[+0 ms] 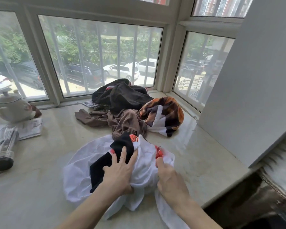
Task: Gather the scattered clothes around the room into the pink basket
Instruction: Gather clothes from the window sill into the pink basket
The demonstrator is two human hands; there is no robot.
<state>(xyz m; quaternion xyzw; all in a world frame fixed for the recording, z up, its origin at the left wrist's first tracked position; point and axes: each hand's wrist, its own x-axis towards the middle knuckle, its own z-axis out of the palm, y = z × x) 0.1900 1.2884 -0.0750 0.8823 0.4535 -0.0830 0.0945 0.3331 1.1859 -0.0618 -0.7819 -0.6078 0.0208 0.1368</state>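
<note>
Left hand: your left hand (119, 172) lies on top of the bundle in front of you, palm down.
Left fingers: your fingers (124, 154) are spread and nearly straight, pressing flat on the black cloth (102, 164); the thumb is sunk in a fold of the white garment (144, 171).
Right hand: your right hand (170, 177) is just beside the left, on the right side of the same bundle.
Right fingers: curled tight, with a bunch of the white garment gathered inside them.
Bundle: the white garment and the black cloth lie on the window ledge (40, 187), with red print showing between the folds.
Other clothes: a brown garment (125, 121) touches the bundle's far edge; behind it is a black garment (122, 96), and to its right an orange patterned cloth (165, 113).
Left of ledge: a white teapot (12, 108) beside some papers (30, 128).
</note>
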